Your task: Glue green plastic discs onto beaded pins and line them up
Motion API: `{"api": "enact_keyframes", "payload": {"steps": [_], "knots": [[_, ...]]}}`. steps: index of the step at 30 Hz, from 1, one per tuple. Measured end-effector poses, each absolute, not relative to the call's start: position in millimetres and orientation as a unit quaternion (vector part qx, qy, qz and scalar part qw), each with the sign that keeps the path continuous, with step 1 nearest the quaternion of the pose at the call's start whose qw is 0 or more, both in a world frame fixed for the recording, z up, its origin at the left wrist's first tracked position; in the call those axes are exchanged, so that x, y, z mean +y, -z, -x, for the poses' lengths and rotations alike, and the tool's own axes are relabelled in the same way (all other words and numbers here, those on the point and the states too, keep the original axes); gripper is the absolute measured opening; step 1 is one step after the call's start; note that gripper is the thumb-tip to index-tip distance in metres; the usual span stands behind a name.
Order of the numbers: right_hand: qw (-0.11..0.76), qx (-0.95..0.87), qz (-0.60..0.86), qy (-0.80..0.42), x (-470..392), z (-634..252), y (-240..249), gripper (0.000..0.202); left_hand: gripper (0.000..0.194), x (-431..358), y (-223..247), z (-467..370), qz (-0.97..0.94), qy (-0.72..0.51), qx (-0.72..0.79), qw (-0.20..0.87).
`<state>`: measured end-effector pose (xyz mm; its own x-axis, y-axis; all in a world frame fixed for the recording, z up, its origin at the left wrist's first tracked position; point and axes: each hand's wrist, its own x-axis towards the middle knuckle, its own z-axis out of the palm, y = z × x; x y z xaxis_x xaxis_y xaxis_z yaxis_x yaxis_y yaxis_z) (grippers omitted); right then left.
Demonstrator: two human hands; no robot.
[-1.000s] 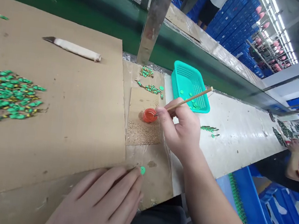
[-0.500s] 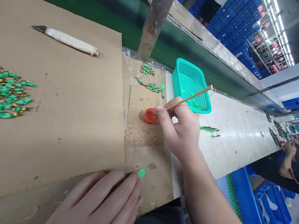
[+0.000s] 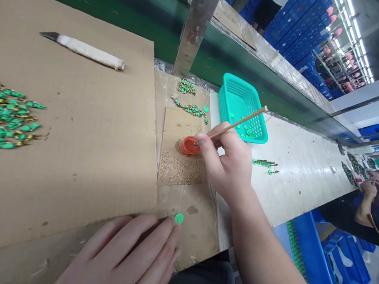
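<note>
My right hand (image 3: 230,162) is closed in a pinch round a thin wooden stick (image 3: 247,117). The lower end of the stick dips into a small red cup (image 3: 191,146), which stands on a speckled cardboard piece (image 3: 181,170). Low in the view is my left hand (image 3: 132,251), its fingers together and bent. A small green disc with tiny holes (image 3: 179,218) shows at these fingertips and appears pinched there; the thumb is hidden.
Several green discs lie in a turquoise basket (image 3: 226,103). Green-and-yellow pieces (image 3: 4,116) form a pile on the left cardboard (image 3: 102,127), below a white-wrapped blade (image 3: 83,50). A metal post (image 3: 197,29) rises behind. Co-workers' hands (image 3: 372,188) are at far right.
The stick's upper end has shifted slightly left and up, while its tip stays in the red cup. My left hand and the green disc hold nearly the same place.
</note>
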<state>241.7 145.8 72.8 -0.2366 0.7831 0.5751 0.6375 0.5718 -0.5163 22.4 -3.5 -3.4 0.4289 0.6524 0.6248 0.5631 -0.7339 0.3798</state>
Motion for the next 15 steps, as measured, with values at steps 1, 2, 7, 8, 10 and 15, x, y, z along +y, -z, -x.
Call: {"api": "enact_keyframes", "payload": {"steps": [1,2,7,8,10,15], "knots": [[0.422,-0.781,0.453,-0.084,146,-242,-73,0.029,0.028,-4,3,-22,-0.845,-0.391,0.360,0.059],[0.425,-0.780,0.452,-0.080,146,-242,-74,0.029,0.029,-4,3,-22,-0.846,-0.389,0.360,0.059],[0.442,-0.770,0.456,-0.064,135,-241,-83,0.029,0.030,-5,0,-18,-0.857,-0.369,0.355,0.048],[0.451,-0.766,0.454,-0.069,128,-242,-85,0.028,0.029,-5,0,-17,-0.861,-0.364,0.352,0.050],[0.470,-0.751,0.454,-0.096,108,-243,-85,0.024,0.028,-7,-2,-13,-0.870,-0.347,0.344,0.059],[0.471,-0.739,0.440,-0.194,45,-246,-65,0.013,0.036,-16,-6,-7,-0.885,-0.306,0.347,0.057]]}}
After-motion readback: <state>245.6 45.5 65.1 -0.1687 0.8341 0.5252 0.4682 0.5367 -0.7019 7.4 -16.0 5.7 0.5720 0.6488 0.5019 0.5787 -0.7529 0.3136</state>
